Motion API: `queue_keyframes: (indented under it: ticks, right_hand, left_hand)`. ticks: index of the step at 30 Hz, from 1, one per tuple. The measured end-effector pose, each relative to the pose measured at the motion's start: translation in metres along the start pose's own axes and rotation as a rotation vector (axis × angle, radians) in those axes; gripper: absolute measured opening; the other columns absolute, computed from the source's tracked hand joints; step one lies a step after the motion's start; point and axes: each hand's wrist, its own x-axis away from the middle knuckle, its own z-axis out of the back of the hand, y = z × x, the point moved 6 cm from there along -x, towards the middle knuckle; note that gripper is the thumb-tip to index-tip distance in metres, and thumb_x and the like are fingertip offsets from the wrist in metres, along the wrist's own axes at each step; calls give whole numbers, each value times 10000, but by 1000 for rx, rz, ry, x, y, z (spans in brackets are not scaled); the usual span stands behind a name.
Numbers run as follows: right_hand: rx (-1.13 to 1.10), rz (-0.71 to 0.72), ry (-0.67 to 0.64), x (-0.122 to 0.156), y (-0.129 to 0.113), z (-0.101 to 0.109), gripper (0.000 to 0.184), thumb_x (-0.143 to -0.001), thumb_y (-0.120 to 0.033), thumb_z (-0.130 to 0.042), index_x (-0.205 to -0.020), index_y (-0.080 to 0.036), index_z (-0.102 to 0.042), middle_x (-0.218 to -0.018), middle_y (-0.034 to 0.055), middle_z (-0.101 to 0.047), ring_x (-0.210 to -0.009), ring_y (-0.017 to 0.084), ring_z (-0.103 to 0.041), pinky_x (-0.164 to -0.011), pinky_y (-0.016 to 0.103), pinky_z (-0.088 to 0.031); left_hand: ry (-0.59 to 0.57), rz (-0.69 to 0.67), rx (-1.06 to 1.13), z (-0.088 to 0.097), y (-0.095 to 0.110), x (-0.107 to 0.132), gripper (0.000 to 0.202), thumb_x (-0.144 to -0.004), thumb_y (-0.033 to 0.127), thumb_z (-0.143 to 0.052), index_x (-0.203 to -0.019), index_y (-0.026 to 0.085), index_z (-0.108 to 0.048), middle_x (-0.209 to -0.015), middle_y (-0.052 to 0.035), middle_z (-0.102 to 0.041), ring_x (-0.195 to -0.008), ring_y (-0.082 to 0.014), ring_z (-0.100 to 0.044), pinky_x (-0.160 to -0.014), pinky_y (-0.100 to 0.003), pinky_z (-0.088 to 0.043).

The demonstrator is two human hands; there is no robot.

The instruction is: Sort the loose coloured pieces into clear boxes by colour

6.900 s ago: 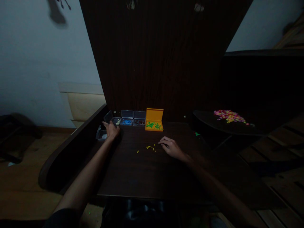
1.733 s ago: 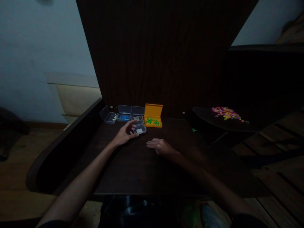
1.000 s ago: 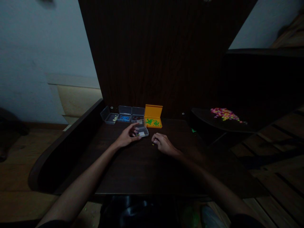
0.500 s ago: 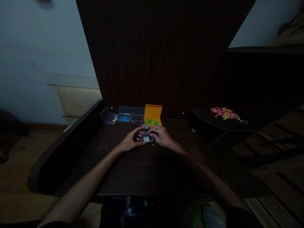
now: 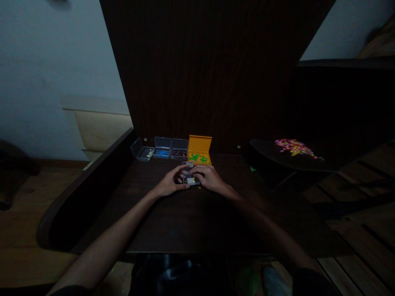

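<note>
A small clear plastic box [image 5: 190, 179] with its lid up lies on the dark wooden table [image 5: 185, 218] between both hands. My left hand [image 5: 168, 185] grips its left side with curled fingers. My right hand [image 5: 210, 179] is closed over its right side, with fingertips at the box's opening. What the right fingers pinch is too small and dark to tell. A few tiny yellow beads [image 5: 200, 188] lie on the table just below the box.
At the table's back stand an open orange box [image 5: 199, 151] with green beads and three open clear boxes [image 5: 162, 149] holding pale, blue and dark red beads. A pile of mixed coloured beads [image 5: 294, 148] lies on a dark side surface at right.
My left hand fetched the small clear box from the far left and slid it to the middle. My right hand gathered the yellow beads and has moved onto the box.
</note>
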Motion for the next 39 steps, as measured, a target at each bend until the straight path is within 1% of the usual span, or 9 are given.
queue_keyframes:
  ticks: [5, 8, 12, 16, 20, 25, 29, 33, 39]
  right_hand:
    - [5, 52, -25, -1, -3, -1, 264, -895, -90, -538, -1010, -205, -746, -1006, 50, -751, -948, 184, -698, -868, 329, -546]
    - [20, 79, 2, -1, -7, 7, 267, -905, -108, -528, -1031, -204, -743, -1031, 54, -750, -976, 192, -695, -896, 345, -542]
    - [48, 47, 19, 2, -11, 22, 215, -906, -156, -555, -1007, -198, -740, -999, 62, -745, -931, 190, -692, -856, 341, -547]
    - [65, 4, -7, 11, -8, 30, 155, -887, -199, -600, -949, -179, -740, -900, 68, -722, -796, 170, -666, -744, 304, -539]
    - [111, -68, -114, 26, 5, 24, 141, -861, -223, -647, -943, -168, -747, -828, 55, -682, -700, 142, -623, -646, 256, -503]
    - [203, -89, -266, 47, 20, 2, 203, -867, -284, -678, -1027, -175, -741, -918, 69, -672, -819, 164, -636, -737, 271, -511]
    - [231, -82, -217, 56, 26, -11, 158, -909, -263, -618, -954, -181, -746, -898, 67, -663, -845, 170, -621, -767, 283, -505]
    - [210, -62, -172, 58, 22, -15, 190, -940, -227, -542, -880, -179, -716, -880, 65, -648, -832, 166, -602, -770, 286, -498]
    - [118, -71, -78, 47, 8, 2, 180, -959, -266, -510, -901, -172, -652, -867, 57, -615, -762, 154, -571, -706, 279, -481]
  left_hand:
    - [0, 1, 28, 0, 3, 1, 818, -652, 281, -820, -1380, 186, -461, -1098, -78, -595, -910, -178, -575, -849, -369, -505]
    - [1, 5, -4, 0, 4, 1, 811, -658, 281, -816, -1381, 185, -462, -1079, -73, -596, -885, -168, -563, -822, -352, -500]
    - [9, 1, -16, 2, 4, 1, 806, -659, 277, -816, -1379, 185, -465, -1097, -75, -591, -896, -166, -562, -826, -350, -497]
    - [34, 13, -39, 5, 2, 0, 810, -661, 275, -813, -1385, 190, -460, -1085, -74, -593, -935, -182, -570, -824, -352, -500]
    - [69, 32, -77, 9, 0, 0, 815, -649, 264, -814, -1384, 203, -466, -1094, -75, -608, -926, -184, -577, -791, -346, -504]
    - [57, 19, -85, 9, 4, 1, 797, -661, 276, -812, -1379, 216, -469, -1182, -89, -599, -979, -193, -582, -820, -348, -510]
    - [58, 13, -93, 8, 6, 1, 788, -663, 290, -808, -1374, 222, -475, -1173, -82, -600, -957, -186, -584, -823, -351, -506]
    - [52, 22, -105, 7, 5, 2, 788, -663, 290, -806, -1373, 218, -473, -1125, -70, -605, -929, -177, -581, -830, -353, -499]
    - [36, 7, -80, 4, 5, 1, 778, -674, 269, -797, -1376, 210, -467, -1137, -79, -599, -949, -188, -576, -844, -366, -501]
